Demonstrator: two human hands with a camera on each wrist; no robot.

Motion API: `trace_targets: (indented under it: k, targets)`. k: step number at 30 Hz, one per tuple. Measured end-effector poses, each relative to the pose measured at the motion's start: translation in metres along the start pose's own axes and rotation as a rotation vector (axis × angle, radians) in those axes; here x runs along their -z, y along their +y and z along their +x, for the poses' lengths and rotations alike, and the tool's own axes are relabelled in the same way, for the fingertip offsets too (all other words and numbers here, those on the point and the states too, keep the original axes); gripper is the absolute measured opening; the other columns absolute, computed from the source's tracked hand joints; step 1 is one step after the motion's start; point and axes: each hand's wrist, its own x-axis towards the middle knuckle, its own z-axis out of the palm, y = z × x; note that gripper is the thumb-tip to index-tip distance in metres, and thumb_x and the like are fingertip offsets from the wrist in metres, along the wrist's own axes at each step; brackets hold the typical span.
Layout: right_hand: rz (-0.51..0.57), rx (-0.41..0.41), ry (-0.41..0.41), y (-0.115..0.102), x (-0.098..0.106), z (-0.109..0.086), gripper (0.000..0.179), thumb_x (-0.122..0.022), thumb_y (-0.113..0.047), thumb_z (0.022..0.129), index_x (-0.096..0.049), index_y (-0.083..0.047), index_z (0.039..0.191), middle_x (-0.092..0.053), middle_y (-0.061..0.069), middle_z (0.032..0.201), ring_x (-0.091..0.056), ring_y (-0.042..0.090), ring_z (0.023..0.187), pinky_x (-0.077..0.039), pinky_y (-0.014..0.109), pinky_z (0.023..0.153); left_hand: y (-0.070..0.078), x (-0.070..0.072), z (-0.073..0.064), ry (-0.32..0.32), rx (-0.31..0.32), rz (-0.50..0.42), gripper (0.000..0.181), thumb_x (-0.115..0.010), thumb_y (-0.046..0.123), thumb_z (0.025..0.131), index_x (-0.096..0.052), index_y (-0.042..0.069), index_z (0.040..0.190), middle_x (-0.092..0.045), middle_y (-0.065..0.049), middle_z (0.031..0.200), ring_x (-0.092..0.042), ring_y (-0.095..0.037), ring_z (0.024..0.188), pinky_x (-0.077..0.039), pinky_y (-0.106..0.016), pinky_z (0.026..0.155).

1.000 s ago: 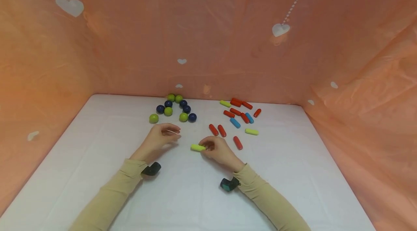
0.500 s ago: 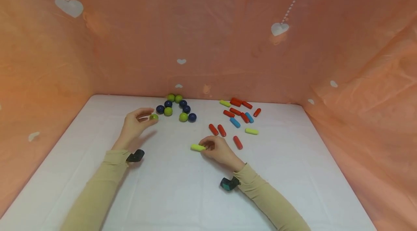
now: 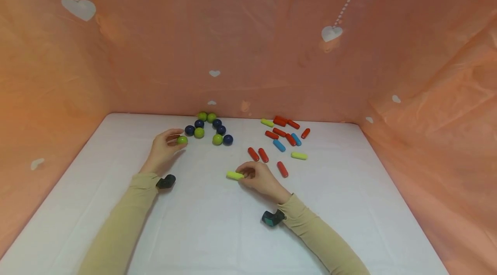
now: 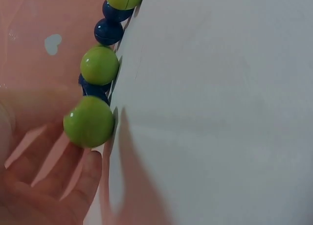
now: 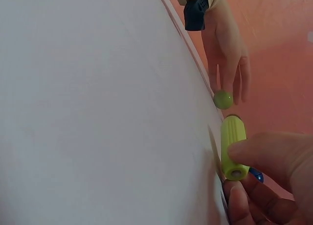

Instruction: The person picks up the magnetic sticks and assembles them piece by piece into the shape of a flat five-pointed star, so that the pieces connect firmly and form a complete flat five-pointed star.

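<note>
A green ball (image 3: 182, 140), glossy, sits between the thumb and fingers of my left hand (image 3: 161, 149) at the left of a ball cluster. In the left wrist view the thumb overlaps the edge of the green ball (image 4: 89, 122), with the fingers curved below and behind. Nearer the middle of the table, my right hand (image 3: 261, 177) pinches a short lime-green cylinder (image 3: 234, 175) by one end. Seen from the right wrist, the lime-green cylinder (image 5: 233, 146) has ridged sides and a round grey spot on its near end; the thumb presses on its side.
Dark blue balls (image 3: 228, 139) and more green balls (image 3: 199, 132) are grouped at the back. Red cylinders (image 3: 282, 169), blue cylinders (image 3: 278, 145) and another lime-green cylinder (image 3: 299, 155) lie scattered to the right. An orange curtain (image 3: 248, 51) encloses the white table (image 3: 209, 232).
My left hand has moved left and back from mid-table to the leftmost green ball, its fingers coming round it. My right hand stays in place with the lime-green cylinder.
</note>
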Motion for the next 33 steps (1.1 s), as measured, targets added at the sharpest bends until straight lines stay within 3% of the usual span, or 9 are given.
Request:
trace_targets:
  k: [4,7,11,17,24,33]
  targets:
    - [0.002,0.002,-0.001,0.0,0.0,0.0,0.026,-0.072,-0.006,0.092,-0.071,-0.008,0.117,-0.07,0.007,0.107,-0.057,0.016,0.089,-0.05,0.018,0.076,0.001,-0.003,0.0,0.031,0.024,0.003,0.042,-0.065,-0.005,0.092,-0.057,-0.007,0.134,-0.057,-0.029,0.137,-0.058,-0.042,0.127,-0.052,-0.013,0.093]
    - [0.005,-0.003,-0.001,0.0,0.0,0.0,0.026,-0.072,-0.007,0.091,-0.071,-0.008,0.117,-0.07,0.007,0.107,-0.057,0.015,0.088,-0.05,0.018,0.076,0.0,-0.006,0.0,0.035,0.024,0.01,0.039,-0.067,-0.006,0.091,-0.061,-0.008,0.13,-0.061,-0.029,0.132,-0.061,-0.037,0.12,-0.048,-0.004,0.083]
    - [0.009,-0.007,0.004,0.0,0.001,0.001,0.026,-0.072,-0.007,0.091,-0.071,-0.008,0.117,-0.07,0.007,0.105,-0.057,0.016,0.088,-0.05,0.018,0.076,0.002,-0.008,-0.002,0.017,0.033,0.022,0.04,-0.069,-0.006,0.089,-0.063,-0.007,0.128,-0.061,-0.027,0.129,-0.062,-0.03,0.112,-0.05,-0.006,0.079]
    - [0.013,-0.014,0.01,0.0,0.001,0.001,0.026,-0.073,-0.008,0.091,-0.072,-0.008,0.117,-0.07,0.007,0.104,-0.057,0.016,0.088,-0.05,0.018,0.076,0.008,-0.016,-0.008,-0.023,0.041,-0.011,0.041,-0.07,-0.001,0.09,-0.062,-0.007,0.129,-0.058,-0.028,0.134,-0.062,-0.036,0.116,-0.05,-0.007,0.079]
    - [0.014,-0.016,0.016,0.0,0.002,0.0,0.026,-0.073,-0.007,0.091,-0.071,-0.008,0.118,-0.069,0.007,0.103,-0.057,0.016,0.087,-0.049,0.017,0.075,0.019,-0.036,-0.022,-0.101,0.07,-0.049,0.043,-0.073,0.009,0.092,-0.062,-0.001,0.132,-0.061,-0.022,0.134,-0.064,-0.031,0.116,-0.052,-0.013,0.086]
    - [0.007,0.004,0.013,-0.002,0.002,-0.001,0.026,-0.072,-0.007,0.091,-0.071,-0.006,0.117,-0.069,0.008,0.102,-0.057,0.014,0.086,-0.049,0.018,0.075,0.027,-0.062,-0.037,-0.21,0.047,-0.074,0.041,-0.074,0.014,0.092,-0.064,0.0,0.13,-0.066,-0.02,0.129,-0.068,-0.028,0.112,-0.055,-0.029,0.097]
